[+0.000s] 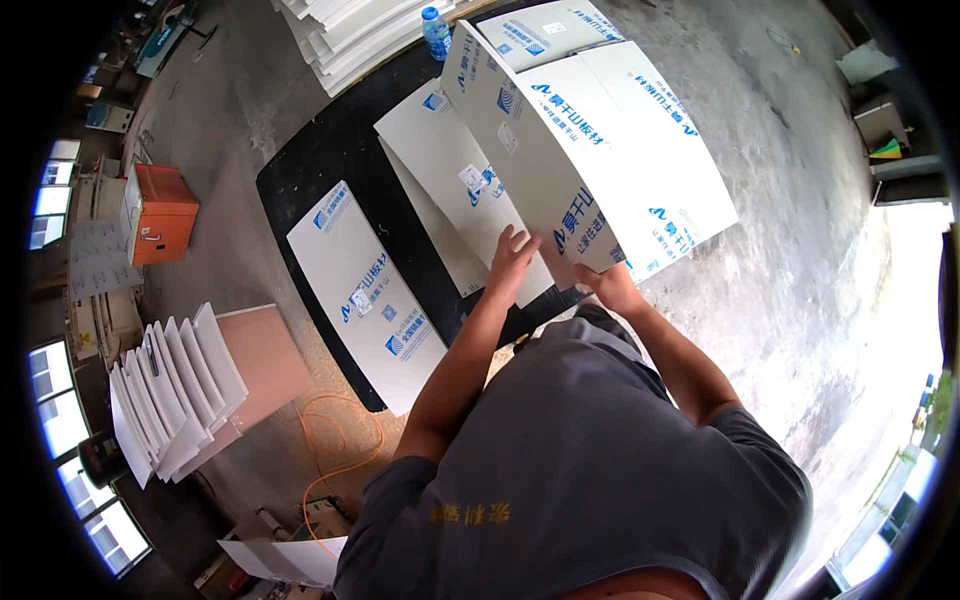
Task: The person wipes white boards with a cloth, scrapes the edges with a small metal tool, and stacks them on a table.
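Observation:
On the black work table (300, 165), white boards with blue print stand at an angle to one another, like a box or a stack. My right hand (612, 284) grips the near lower corner of the upright white panel (535, 150), its fingers partly hidden by the board. A wide white board (650, 140) adjoins that panel on the right. My left hand (512, 258) is beside the panel's near end, fingers apart, over a flat white board (450, 170); whether it touches either is unclear. Farther left lies a separate long white board (365, 290).
A blue bottle (436, 34) stands at the table's far edge, near stacked white boards (350, 40). Leaning panels (180, 390) and an orange cabinet (163, 213) are on the left. An orange hose (340, 440) coils on the floor near the table.

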Demonstrator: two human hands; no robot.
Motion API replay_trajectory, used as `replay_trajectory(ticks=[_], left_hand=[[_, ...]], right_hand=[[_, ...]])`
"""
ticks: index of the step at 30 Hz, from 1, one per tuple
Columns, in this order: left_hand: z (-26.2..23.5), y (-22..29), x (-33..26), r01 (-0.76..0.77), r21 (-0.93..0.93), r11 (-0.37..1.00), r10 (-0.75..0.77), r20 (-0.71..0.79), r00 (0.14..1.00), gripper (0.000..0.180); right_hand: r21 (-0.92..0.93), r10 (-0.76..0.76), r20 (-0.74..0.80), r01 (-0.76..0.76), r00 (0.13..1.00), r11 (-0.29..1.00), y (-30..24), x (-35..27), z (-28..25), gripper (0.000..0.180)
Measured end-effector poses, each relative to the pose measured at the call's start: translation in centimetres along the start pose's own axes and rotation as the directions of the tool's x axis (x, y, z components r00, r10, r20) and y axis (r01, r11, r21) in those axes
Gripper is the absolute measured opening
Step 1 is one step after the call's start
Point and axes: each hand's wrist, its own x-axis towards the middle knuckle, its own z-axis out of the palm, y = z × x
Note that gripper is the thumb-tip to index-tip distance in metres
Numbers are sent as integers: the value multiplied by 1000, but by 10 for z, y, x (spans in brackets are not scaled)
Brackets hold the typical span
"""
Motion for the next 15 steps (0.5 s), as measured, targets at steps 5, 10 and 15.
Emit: replay_trajectory(ticks=[5,10,15], left_hand=[[52,42,6,-6,-280,960,90,288,953,83],[148,67,22,93,-140,986,-46,307,951,71],[244,74,76,231,15,973,-216,421,881,46]], right_hand=[[542,188,54,-187,981,820,-12,7,-62,47],[694,292,46,-240,955,679,-3,-8,-162,53],[730,354,9,-248,935,637,34,-1,-268,55]])
